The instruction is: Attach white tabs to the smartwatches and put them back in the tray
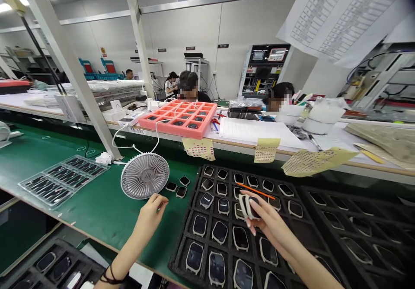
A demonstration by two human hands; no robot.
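The right hand (269,219) grips a stack of watches (247,207) above the black tray (186,230), an orange stick (256,191) at its eleven o'clock, while at its nine the left hand (152,207) curls, around what if anything I cannot tell, with the fan (145,175) at its twelve and three loose watches (181,192) at its two.

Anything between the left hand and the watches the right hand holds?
Nothing visible: the space between the left hand and the held watches looks open. The tray has its left rim crossing below that gap, apparently lower than both hands. The fan is behind the left hand, off that line.
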